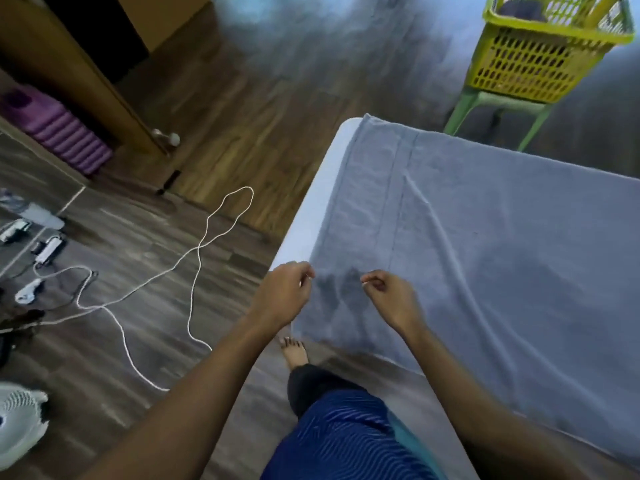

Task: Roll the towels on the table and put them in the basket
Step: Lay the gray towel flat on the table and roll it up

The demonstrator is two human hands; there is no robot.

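A large grey-blue towel [491, 258] lies spread flat over the white table [311, 202], its near edge hanging over the table's side. My left hand [284, 292] has curled fingers at the towel's near left corner. My right hand [391, 299] hovers just to the right, fingers curled above the towel's edge; whether either hand pinches the cloth is unclear. The yellow-green slatted basket [540, 57] stands on a green stool [491, 109] beyond the table's far edge, with something dark inside.
A white cable [201, 258] loops across the wooden floor to the left, near power strips [48, 247] and a white fan [17, 424]. A wooden door [79, 74] and a purple mat [59, 129] sit at the far left. My bare foot [294, 351] stands by the table.
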